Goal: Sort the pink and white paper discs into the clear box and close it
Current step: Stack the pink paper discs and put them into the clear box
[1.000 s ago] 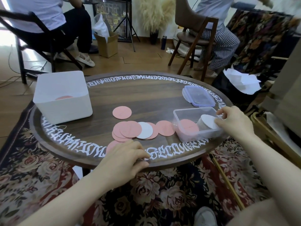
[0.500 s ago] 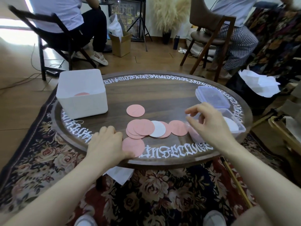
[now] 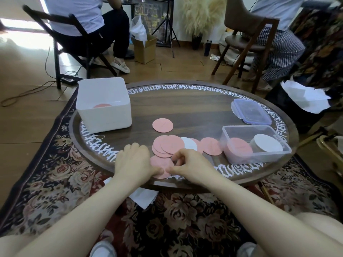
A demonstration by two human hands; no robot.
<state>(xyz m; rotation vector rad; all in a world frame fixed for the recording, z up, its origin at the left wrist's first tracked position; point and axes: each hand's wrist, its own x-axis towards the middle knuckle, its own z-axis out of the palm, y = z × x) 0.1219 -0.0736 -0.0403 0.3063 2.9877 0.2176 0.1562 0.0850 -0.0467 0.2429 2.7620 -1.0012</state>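
Observation:
A pink disc (image 3: 160,163) lies near the table's front edge. My left hand (image 3: 133,160) rests palm down on its left side, thumb on the disc. My right hand (image 3: 187,164) pinches the disc's right edge with thumb and curled fingers. Just behind is a loose pile of pink discs (image 3: 170,143) with one white disc (image 3: 189,143) among them, and a single pink disc (image 3: 162,125) farther back. The open clear box (image 3: 246,127) at the right holds a pink stack (image 3: 238,147) and a white stack (image 3: 267,142). Its lid (image 3: 250,111) lies behind it.
A white bin (image 3: 104,115) with a pink disc inside stands at the table's back left. The round wooden table (image 3: 185,106) sits on a floral rug. Two people sit on chairs beyond the table, and white paper lies on the floor under its front edge.
My right hand has come from the clear box across to the front disc and pinched it. My left hand has stayed on that disc. The camera has turned left.

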